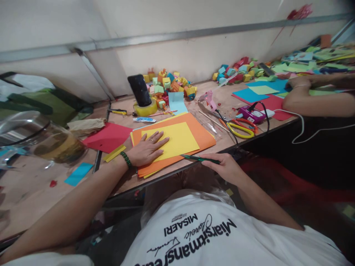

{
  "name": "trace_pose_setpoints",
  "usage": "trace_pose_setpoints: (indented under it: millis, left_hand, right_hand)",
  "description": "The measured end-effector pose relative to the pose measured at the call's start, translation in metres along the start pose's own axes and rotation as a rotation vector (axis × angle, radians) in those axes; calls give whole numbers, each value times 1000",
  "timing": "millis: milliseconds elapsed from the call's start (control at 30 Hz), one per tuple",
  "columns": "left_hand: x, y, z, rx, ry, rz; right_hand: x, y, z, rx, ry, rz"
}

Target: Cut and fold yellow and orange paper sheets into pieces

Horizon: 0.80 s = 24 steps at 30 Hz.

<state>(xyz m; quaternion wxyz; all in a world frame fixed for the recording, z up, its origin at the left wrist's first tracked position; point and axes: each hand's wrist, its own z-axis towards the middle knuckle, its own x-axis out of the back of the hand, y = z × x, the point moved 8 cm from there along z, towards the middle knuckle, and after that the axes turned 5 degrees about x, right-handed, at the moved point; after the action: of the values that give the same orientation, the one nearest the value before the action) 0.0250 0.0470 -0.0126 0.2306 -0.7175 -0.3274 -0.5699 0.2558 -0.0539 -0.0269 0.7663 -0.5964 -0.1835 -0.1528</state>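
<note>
My left hand (149, 149) lies flat with its fingers spread on a yellow paper sheet (180, 136). Under that sheet is a stack of orange paper (203, 136), with more yellow paper showing at its lower edge. My right hand (223, 167), at the table's front edge, is closed around a slim green pointed tool (198, 158); whether it is a craft knife or a pen I cannot tell. Its tip points left, near the lower right edge of the stack. By my left wrist lie a narrow yellow strip (114, 153) and red paper (109, 137).
A glass teapot (59, 144) stands at left. A phone (139, 89) leans on a tape roll (146, 108) before folded paper pieces (166, 83). Yellow-handled scissors (241, 130), a pink glue gun (209, 99) and a purple device (253, 114) with cables lie right. Another person's arm (310, 98) reaches in.
</note>
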Motion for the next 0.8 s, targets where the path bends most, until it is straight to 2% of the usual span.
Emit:
trace_pose_setpoints:
  millis: [300, 633, 800]
  left_hand:
    - [0, 2, 0, 4, -10, 1]
    - [-1, 1, 1, -1, 9, 0]
    - [0, 4, 1, -3, 29, -3]
  right_hand:
    - [-13, -9, 1, 15, -64, 19]
    - [-27, -26, 7, 29, -67, -14]
    - [-36, -23, 7, 19, -57, -44]
